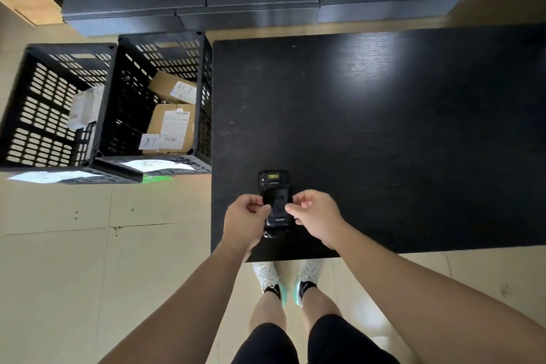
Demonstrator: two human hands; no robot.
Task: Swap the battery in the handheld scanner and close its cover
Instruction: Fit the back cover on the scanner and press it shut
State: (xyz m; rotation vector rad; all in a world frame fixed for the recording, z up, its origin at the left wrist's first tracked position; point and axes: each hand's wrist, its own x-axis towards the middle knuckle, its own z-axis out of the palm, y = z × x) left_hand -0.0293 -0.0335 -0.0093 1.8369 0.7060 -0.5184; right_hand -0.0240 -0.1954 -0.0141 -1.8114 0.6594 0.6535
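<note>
As it lies back-up on the black wood-grain table [384,127], the black plastic handheld scanner [275,204] is pinched at both edges by the left hand [245,220] and right hand [317,216], fingers narrowed; rigid, light, likely slick, best gripped by its sides.

black handheld scanner [275,202] lies back side up on the black bench [384,133], near its front edge. left hand [246,220] touches the scanner's left edge, fingers curled. right hand [317,216] at its right edge, thumb and forefinger pinched against the side. grip on any part cannot be told. two black slotted crates [103,103] on the floor left of the bench; the nearer holds cardboard parcels [171,124].
</note>
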